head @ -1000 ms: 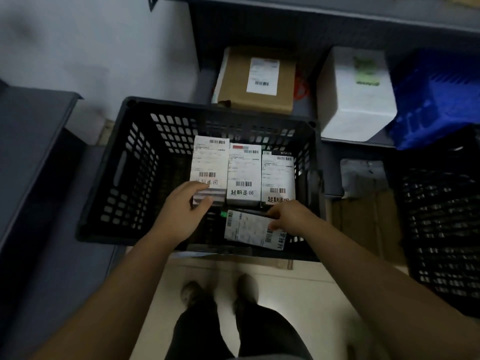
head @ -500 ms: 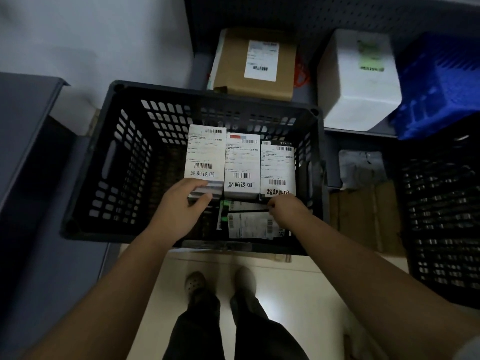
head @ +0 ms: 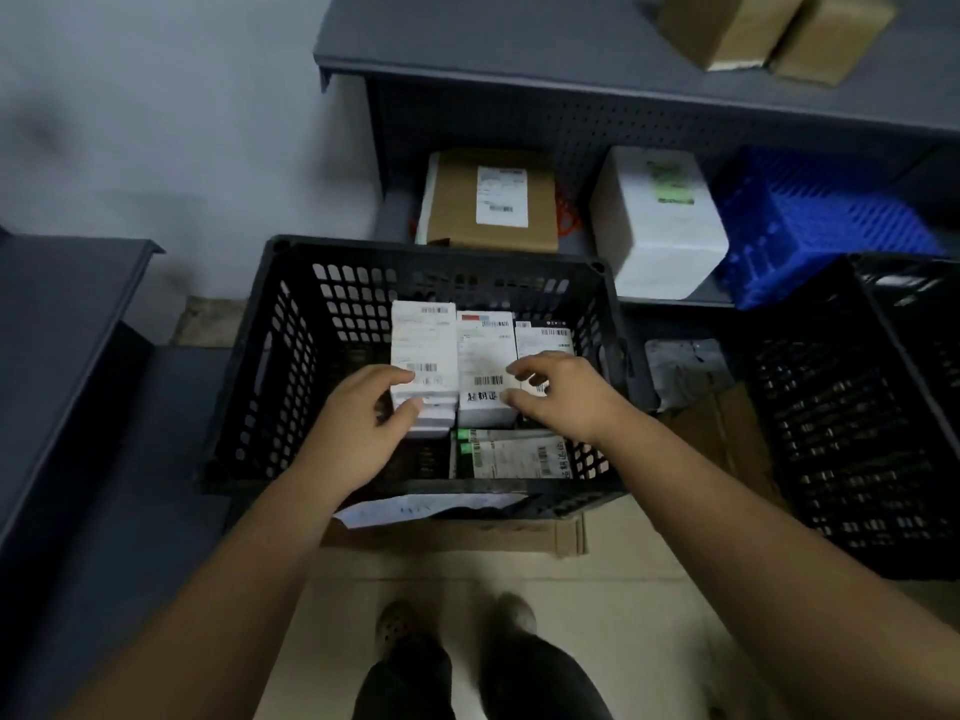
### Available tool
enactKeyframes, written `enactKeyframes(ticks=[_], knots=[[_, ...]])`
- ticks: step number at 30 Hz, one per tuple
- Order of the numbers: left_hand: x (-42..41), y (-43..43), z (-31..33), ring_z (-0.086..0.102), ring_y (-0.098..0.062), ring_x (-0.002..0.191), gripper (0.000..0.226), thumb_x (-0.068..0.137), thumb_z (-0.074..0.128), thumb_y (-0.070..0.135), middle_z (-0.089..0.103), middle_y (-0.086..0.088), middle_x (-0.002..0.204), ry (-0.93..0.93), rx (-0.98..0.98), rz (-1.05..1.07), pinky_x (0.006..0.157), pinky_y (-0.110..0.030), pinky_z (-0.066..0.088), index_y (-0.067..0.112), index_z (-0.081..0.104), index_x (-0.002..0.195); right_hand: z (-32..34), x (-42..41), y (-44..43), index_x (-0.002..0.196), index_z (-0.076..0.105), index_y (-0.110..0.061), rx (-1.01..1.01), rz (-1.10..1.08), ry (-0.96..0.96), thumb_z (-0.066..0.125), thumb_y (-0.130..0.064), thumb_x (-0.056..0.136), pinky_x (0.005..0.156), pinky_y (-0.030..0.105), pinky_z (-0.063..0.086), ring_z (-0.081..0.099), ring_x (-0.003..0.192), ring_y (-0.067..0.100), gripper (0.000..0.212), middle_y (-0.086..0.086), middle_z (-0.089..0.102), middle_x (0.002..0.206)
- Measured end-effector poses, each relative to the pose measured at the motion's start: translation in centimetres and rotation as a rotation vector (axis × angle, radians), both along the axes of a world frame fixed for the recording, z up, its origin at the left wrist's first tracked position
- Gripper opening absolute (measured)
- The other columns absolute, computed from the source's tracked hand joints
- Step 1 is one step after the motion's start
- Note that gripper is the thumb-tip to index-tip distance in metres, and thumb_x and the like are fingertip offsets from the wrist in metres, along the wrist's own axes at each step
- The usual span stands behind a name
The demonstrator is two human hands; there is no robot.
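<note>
- Boxes are our work here: three white labelled ones stand side by side in the far right part of the black crate.
- Our left hand grasps the left box. Its fingers lie on the labelled face and the thumb presses the near end.
- The middle box touches the left box on one side and the right box on the other.
- Our right hand hovers over the right box with its fingers curled, covering most of that box's face. The thumb reaches the near right corner of the middle box. We cannot tell whether this hand grips anything.
- A flat labelled packet with green marks lies on the crate floor at the near right corner, just in front of the standing boxes.
- Flattened cardboard shows under the crate's near edge, and a white sheet pokes out there too.
- Beyond the crate's far edge, a brown parcel with a white label, a white foam box and a blue basket sit on the lower shelf.
- A second black crate stands off to the right of ours.
</note>
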State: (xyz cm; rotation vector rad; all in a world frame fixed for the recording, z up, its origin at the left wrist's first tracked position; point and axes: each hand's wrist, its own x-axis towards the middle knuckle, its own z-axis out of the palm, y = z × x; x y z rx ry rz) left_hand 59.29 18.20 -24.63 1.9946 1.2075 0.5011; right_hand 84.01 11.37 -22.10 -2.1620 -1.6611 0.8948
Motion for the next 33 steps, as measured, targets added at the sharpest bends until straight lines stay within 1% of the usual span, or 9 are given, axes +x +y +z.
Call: enactKeyframes(ticks=[3, 8, 12, 16, 18, 22, 28, 30, 33], knots=[[-2.1, -0.8, 4.4, 0.047, -0.003, 0.111, 0.028, 0.092, 0.061, 0.03, 0.054, 0.014, 0.119, 0.002, 0.115, 0.046, 0.098, -0.021, 0.036, 0.026, 0.06, 0.12, 4.4, -2.6, 0.1, 0.128, 0.062, -0.021, 0.113, 0.104, -0.026, 0.064, -0.044, 0.091, 0.086, 0.02, 0.039, 0.053, 0.101, 0.008, 0.044, -0.002, 0.059, 0.122], [-7.8, -6.3, 10.0, 0.051, -0.009, 0.113, 0.029, 0.091, 0.063, 0.033, 0.056, 0.01, 0.121, 0.003, 0.298, 0.193, 0.098, -0.028, 0.043, 0.025, 0.061, 0.119, 9.5, -7.5, -1.8, 0.129, 0.061, -0.023, 0.267, 0.289, -0.004, 0.064, -0.044, 0.091, 0.095, 0.028, 0.045, 0.053, 0.107, 0.009, 0.043, -0.006, 0.057, 0.121], [-13.4, -16.4, 12.1, 0.046, -0.004, 0.117, 0.037, 0.091, 0.059, 0.041, 0.055, 0.012, 0.125, 0.068, 0.361, 0.42, 0.097, -0.022, 0.036, 0.022, 0.06, 0.123, 10.9, -13.6, -5.7, 0.127, 0.063, -0.02, 0.354, 0.517, 0.025, 0.064, -0.041, 0.091, 0.09, 0.02, 0.041, 0.055, 0.107, 0.01, 0.042, -0.004, 0.059, 0.118], [-19.9, -29.1, 12.9, 0.047, -0.008, 0.121, 0.038, 0.092, 0.061, 0.038, 0.056, 0.009, 0.128, 0.176, 0.334, 0.685, 0.105, -0.023, 0.033, 0.023, 0.059, 0.126, 11.6, -22.3, -11.3, 0.132, 0.059, -0.021, 0.335, 0.801, 0.062, 0.061, -0.048, 0.091, 0.101, 0.029, 0.044, 0.053, 0.117, 0.012, 0.049, -0.005, 0.056, 0.126], [-23.5, -35.6, 13.8, 0.047, -0.009, 0.122, 0.037, 0.092, 0.062, 0.036, 0.056, 0.009, 0.127, 0.226, 0.335, 0.826, 0.103, -0.018, 0.03, 0.021, 0.059, 0.126, 12.4, -27.7, -14.7, 0.134, 0.057, -0.021, 0.335, 0.95, 0.08, 0.059, -0.048, 0.093, 0.099, 0.025, 0.041, 0.051, 0.118, 0.01, 0.05, -0.007, 0.054, 0.128], [-30.5, -49.3, 15.4, 0.04, -0.007, 0.128, 0.041, 0.094, 0.056, 0.04, 0.05, 0.013, 0.134, 0.285, 0.328, 1.105, 0.104, -0.018, 0.029, 0.026, 0.053, 0.132, 14.5, -38.6, -23.4, 0.134, 0.057, -0.021, 0.358, 1.199, 0.138, 0.06, -0.047, 0.093, 0.098, 0.024, 0.041, 0.05, 0.112, 0.006, 0.048, -0.008, 0.055, 0.125], [-39.5, -71.1, 15.4, 0.037, -0.006, 0.131, 0.042, 0.094, 0.054, 0.045, 0.047, 0.015, 0.137, 0.338, 0.334, 1.419, 0.108, -0.025, 0.032, 0.03, 0.05, 0.133, 15.1, -54.0, -41.5, 0.136, 0.055, -0.025, 0.338, 1.489, 0.232, 0.059, -0.046, 0.094, 0.105, 0.034, 0.043, 0.049, 0.124, 0.011, 0.047, -0.008, 0.05, 0.135], [-42.7, -79.3, 15.0, 0.04, -0.008, 0.13, 0.042, 0.093, 0.055, 0.045, 0.05, 0.013, 0.135, 0.374, 0.313, 1.501, 0.109, -0.031, 0.035, 0.029, 0.052, 0.131, 14.7, -59.1, -48.7, 0.136, 0.054, -0.025, 0.334, 1.582, 0.24, 0.057, -0.046, 0.095, 0.103, 0.032, 0.042, 0.049, 0.123, 0.013, 0.047, -0.007, 0.05, 0.135], [-46.8, -91.8, 15.0, 0.045, -0.013, 0.126, 0.039, 0.091, 0.06, 0.039, 0.055, 0.007, 0.131, 0.402, 0.296, 1.671, 0.107, -0.031, 0.037, 0.022, 0.058, 0.127, 13.9, -66.6, -59.9, 0.137, 0.053, -0.025, 0.308, 1.72, 0.251, 0.056, -0.048, 0.095, 0.095, 0.024, 0.038, 0.048, 0.122, 0.013, 0.047, -0.008, 0.049, 0.135]])
